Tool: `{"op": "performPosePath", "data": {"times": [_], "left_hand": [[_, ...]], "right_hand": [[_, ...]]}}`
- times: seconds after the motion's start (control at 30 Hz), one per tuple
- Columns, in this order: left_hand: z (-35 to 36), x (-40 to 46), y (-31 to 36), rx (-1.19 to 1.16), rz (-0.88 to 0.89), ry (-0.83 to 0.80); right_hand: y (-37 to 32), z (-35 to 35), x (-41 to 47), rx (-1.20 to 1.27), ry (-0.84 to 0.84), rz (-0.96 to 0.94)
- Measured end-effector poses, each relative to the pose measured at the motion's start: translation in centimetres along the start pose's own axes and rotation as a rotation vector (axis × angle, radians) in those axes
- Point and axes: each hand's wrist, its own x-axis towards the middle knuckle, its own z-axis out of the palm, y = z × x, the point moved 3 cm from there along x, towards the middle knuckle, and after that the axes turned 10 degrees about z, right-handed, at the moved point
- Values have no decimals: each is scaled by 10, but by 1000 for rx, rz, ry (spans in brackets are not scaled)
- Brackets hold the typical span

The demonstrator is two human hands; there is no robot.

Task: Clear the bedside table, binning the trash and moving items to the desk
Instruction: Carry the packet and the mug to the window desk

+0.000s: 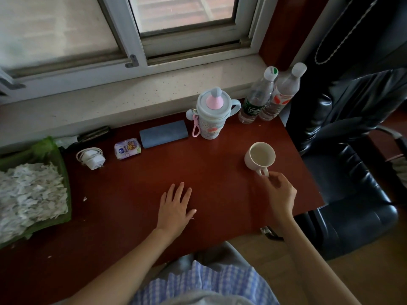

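A white mug (259, 157) stands upright on the dark red desk (136, 183), near its right edge. My right hand (279, 192) pinches the mug's handle from the near side. My left hand (176, 205) lies flat on the desk with fingers straight, holding nothing. Along the back of the desk stand a pastel child's water bottle (210, 115) with a pink strap, a blue-grey case (164, 133), a small tissue pack (127, 148) and a white charger (91, 157) with its cable coiled.
Two clear plastic water bottles (269, 95) stand at the desk's back right corner under the window sill (110, 102). A green tray (59, 164) heaped with shredded paper sits at the left edge. A black office chair (352, 194) is just right of the desk.
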Motion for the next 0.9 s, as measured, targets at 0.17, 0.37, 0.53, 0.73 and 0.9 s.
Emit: {"op": "performPosePath", "data": {"times": [0.17, 0.37, 0.53, 0.73, 0.9], "left_hand": [[0, 0, -1, 30, -4, 6], [1, 1, -1, 63, -19, 7], [3, 1, 0, 73, -22, -7], [4, 2, 0, 73, -13, -21], [5, 2, -1, 66, -12, -25]], "right_hand": [[-12, -1, 3, -17, 39, -48], [-26, 7, 16, -43, 1, -70], [-41, 18, 27, -84, -33, -87], [-52, 39, 34, -118, -38, -123], [-62, 52, 39, -108, -39, -115]]}}
